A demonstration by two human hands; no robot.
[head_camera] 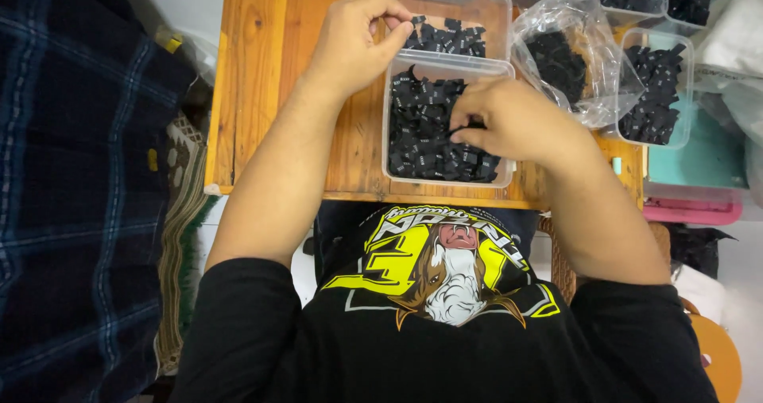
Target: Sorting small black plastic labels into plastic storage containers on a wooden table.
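Our right hand (513, 121) pinched black labels (421, 129) in the near tub (393, 172). Our left hand (358, 37) held one just beyond, over the far tub (497, 5).

Small black fabric labels (429, 137) fill clear plastic tubs (387, 145) on the bench (262, 77); more sit in a crumpled clear bag (572, 61) between tubs.

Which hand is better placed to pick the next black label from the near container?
Probably the right hand: its fingers are already in the near container among the black labels. The left hand is pinched over the far container.
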